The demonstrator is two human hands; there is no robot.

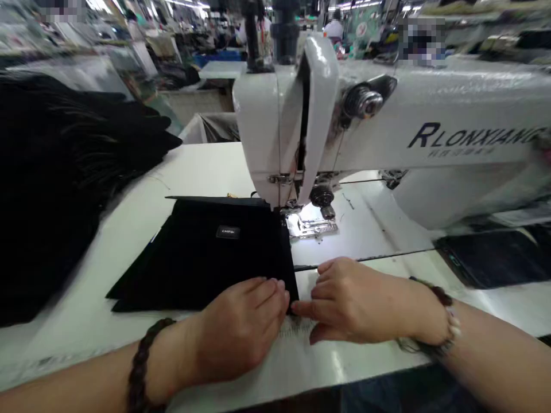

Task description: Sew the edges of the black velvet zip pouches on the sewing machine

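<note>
A black fabric piece (202,264) with a small dark label (228,232) lies flat on the table, its layers slightly offset at the left. Its right edge runs under the needle area of the sewing machine (275,132). My left hand (241,327) is closed at the near right corner of the fabric, fingers bunched together and pressed on it. From the right, my right hand (353,301) reaches in with the index fingertip at that same corner. Its thumb is apart below, and the other fingers are curled with nothing visible in them.
A large pile of black fabric (51,189) rises at the left. A dark phone-like slab (495,258) lies at the right. The machine's lit metal plate (314,226) is beside the fabric, with thread scraps (348,201) behind. Other worktables and people are in the background.
</note>
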